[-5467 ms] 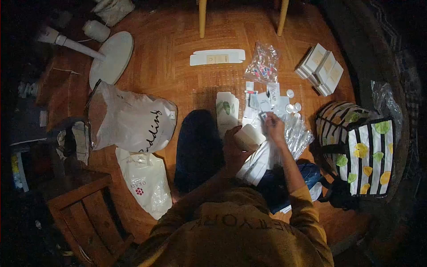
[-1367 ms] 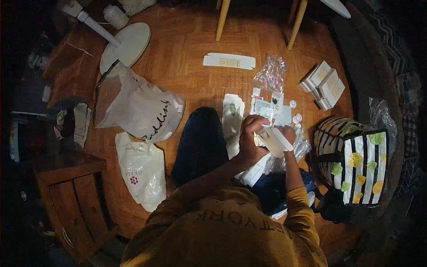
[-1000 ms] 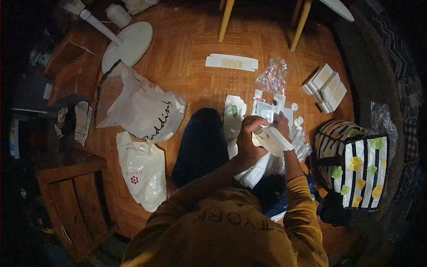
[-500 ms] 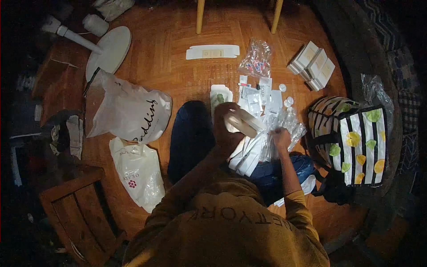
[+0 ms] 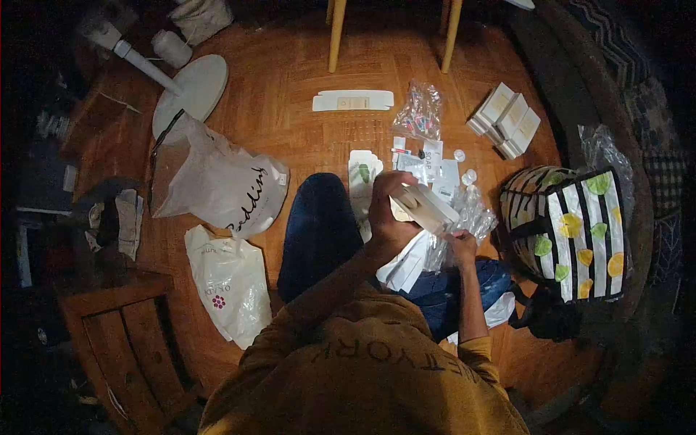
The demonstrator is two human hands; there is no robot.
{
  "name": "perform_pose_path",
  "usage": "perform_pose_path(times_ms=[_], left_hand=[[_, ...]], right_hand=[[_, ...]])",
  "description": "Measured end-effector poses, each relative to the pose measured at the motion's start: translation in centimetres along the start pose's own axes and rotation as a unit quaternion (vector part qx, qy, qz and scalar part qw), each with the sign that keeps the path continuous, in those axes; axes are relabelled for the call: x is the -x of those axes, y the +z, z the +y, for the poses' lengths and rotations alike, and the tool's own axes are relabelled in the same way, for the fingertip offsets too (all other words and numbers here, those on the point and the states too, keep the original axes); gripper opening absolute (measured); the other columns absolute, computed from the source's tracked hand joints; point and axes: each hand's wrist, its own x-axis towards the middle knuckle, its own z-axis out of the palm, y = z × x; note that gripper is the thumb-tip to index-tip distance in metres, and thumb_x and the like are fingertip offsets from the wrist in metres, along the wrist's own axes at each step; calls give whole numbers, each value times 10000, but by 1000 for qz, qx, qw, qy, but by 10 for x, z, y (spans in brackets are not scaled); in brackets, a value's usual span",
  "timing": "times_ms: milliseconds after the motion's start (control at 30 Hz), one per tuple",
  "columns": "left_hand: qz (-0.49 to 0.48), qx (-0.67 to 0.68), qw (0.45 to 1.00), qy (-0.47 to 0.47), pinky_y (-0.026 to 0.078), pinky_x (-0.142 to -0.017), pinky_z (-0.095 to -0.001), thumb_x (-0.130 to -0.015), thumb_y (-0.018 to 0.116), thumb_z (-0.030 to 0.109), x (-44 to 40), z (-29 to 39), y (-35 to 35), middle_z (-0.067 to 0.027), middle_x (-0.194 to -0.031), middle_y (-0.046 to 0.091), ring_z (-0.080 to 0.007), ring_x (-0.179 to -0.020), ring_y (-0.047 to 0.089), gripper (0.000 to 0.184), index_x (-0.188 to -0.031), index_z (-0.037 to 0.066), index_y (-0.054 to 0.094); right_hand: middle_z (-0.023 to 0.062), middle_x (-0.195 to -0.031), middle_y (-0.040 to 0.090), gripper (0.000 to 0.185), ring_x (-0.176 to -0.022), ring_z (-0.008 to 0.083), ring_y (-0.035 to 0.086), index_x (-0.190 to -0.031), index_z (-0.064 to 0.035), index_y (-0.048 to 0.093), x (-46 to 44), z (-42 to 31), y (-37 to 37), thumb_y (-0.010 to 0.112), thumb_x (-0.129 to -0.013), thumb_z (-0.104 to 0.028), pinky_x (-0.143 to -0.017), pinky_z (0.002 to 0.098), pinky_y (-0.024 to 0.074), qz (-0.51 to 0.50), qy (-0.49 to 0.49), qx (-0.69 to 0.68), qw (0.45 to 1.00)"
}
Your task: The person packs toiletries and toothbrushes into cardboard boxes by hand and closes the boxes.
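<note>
My left hand [image 5: 391, 220] is wrapped round a slim whitish carton [image 5: 426, 206], held tilted above my lap. At the carton's lower right end my right hand [image 5: 464, 249] has its fingers pinched together, touching that end; whether a small item is between them I cannot make out. Below and beyond the hands lie white sachets, among them a soap packet [image 5: 433, 156], and a pile of clear plastic wrappers [image 5: 480, 216]. White flat pieces [image 5: 403, 268] rest on my lap. A white carton with a green print [image 5: 362, 172] lies left of the sachets.
A flat white carton [image 5: 353, 100], a clear bag of small coloured items [image 5: 418, 109] and stacked boxes [image 5: 505, 119] lie farther out. A striped fruit-print bag [image 5: 565, 232] stands right; two plastic bags [image 5: 225, 181] lie left. Chair legs [image 5: 336, 36] stand beyond.
My right hand has moved from the clear wrappers up to the carton's end. My left hand has shifted right and turned the carton. The whole view has shifted slightly.
</note>
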Motion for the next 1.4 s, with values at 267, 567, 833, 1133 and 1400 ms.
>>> perform_pose_path(times_ms=[267,567,833,1133,1400], left_hand=[[-35,-33,995,-82,452,-793,-344,-412,843,63,14,4,-3,-105,-1017,490,-260,-930,530,813,-1102,106,416],[-40,-26,999,-16,434,-800,-370,-411,838,55,11,5,-4,-105,-994,515,-270,-926,519,779,-1077,88,436],[-25,-14,999,15,422,-805,-398,-417,839,80,8,11,4,-98,-948,552,-276,-915,524,731,-1042,64,461],[-6,-4,997,81,434,-788,-361,-433,870,136,-17,27,12,-92,-951,506,-232,-870,521,768,-1050,48,420],[-59,-18,995,-80,405,-819,-395,-443,812,77,2,45,10,-125,-1020,502,-320,-946,492,780,-1127,63,438]], right_hand=[[-7,-658,525,246,-516,87,473,-887,-13,550,4,17,-21,699,-697,-54,-433,228,409,-72,15,-259,963],[34,-773,617,224,-650,133,562,-944,19,616,28,-28,-88,638,-750,-90,-630,249,449,41,-141,167,975],[62,-909,533,188,-649,98,488,-1014,6,529,142,-204,-157,528,-860,-101,-638,275,477,-30,-339,-477,811],[29,-752,553,220,-722,218,564,-800,-129,563,165,-247,-135,706,-695,-258,-644,347,459,67,-658,-166,732],[129,-1136,495,743,-870,219,547,-1224,-46,416,154,-276,-94,793,-601,-194,-798,360,441,103,-491,-66,863]])
